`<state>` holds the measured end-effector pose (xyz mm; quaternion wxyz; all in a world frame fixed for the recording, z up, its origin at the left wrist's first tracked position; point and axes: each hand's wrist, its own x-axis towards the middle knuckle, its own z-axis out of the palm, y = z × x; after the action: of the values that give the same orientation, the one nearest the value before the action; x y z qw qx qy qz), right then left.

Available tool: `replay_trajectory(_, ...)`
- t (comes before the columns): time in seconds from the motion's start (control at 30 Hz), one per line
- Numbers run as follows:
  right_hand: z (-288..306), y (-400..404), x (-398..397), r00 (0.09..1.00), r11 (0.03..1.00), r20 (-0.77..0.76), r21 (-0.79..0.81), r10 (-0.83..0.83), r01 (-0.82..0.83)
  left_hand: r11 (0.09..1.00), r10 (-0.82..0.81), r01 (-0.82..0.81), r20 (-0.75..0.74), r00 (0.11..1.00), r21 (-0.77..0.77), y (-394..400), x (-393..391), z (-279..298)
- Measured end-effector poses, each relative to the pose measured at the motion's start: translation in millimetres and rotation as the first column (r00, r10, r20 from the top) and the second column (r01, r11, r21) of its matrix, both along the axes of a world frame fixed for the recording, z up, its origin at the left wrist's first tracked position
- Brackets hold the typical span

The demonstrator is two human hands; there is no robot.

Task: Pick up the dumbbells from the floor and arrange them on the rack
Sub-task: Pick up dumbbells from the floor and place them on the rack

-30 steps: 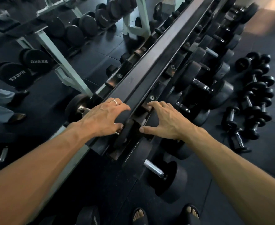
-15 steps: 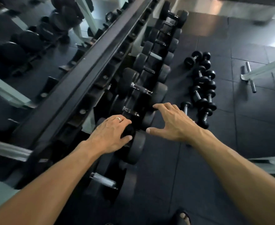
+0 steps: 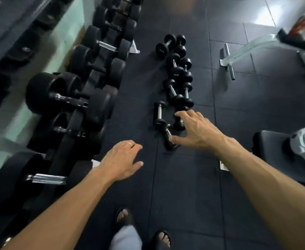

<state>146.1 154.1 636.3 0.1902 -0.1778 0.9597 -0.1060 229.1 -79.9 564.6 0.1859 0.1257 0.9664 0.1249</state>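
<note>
Head view: small dumbbells (image 3: 177, 78) lie in a row on the floor (image 3: 193, 186), right of the rack (image 3: 72, 112). My right hand (image 3: 195, 131), fingers spread, empty, hovers over the nearest, positioned for pickup. My left hand (image 3: 122, 160) is relaxed, empty, free.

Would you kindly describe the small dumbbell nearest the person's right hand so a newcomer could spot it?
Find the rack of big dumbbells on the left, then the row of small dumbbells on the floor beside it. At the row's near end, by the right hand, the nearest dumbbell lies alone, angled away from the row.
</note>
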Motion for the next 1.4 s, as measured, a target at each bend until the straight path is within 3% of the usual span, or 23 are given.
replay_trajectory(0.2,-97.8,34.9,-66.6,0.991,0.994,0.086,0.045,-0.102,0.098,0.989,-0.139,0.143,0.104,0.985,-0.027,33.2,-83.6,-95.8)
replay_trajectory(0.5,-331.5,78.8,-149.3,0.933,0.955,0.204,0.067,-0.297,0.29,0.95,-0.298,0.31,0.213,0.931,-0.024,85.8,-205.0,-313.5)
replay_trajectory(0.73,-523.7,103.5,-162.6,0.878,0.934,0.321,0.074,-0.354,0.35,0.927,-0.364,0.374,0.165,0.916,-0.028,131.0,-265.9,-489.0)
replay_trajectory(0.83,-584.3,108.3,-163.8,0.855,0.919,0.348,0.055,-0.385,0.391,0.903,-0.426,0.428,0.049,0.903,-0.035,140.5,-286.6,-548.4)
replay_trajectory(1.03,-649.9,107.7,-165.0,0.807,0.894,0.428,0.005,-0.406,0.447,0.838,-0.543,0.535,-0.076,0.836,-0.107,152.8,-317.2,-613.6)
replay_trajectory(1.2,-665.8,115.3,-165.6,0.788,0.848,0.431,-0.091,-0.439,0.522,0.806,-0.592,0.579,-0.207,0.779,-0.124,160.3,-330.5,-629.0)
replay_trajectory(1.4,-667.2,119.4,-167.8,0.792,0.842,0.415,-0.104,-0.447,0.53,0.693,-0.721,0.693,-0.185,0.667,-0.2,172.7,-350.9,-629.8)
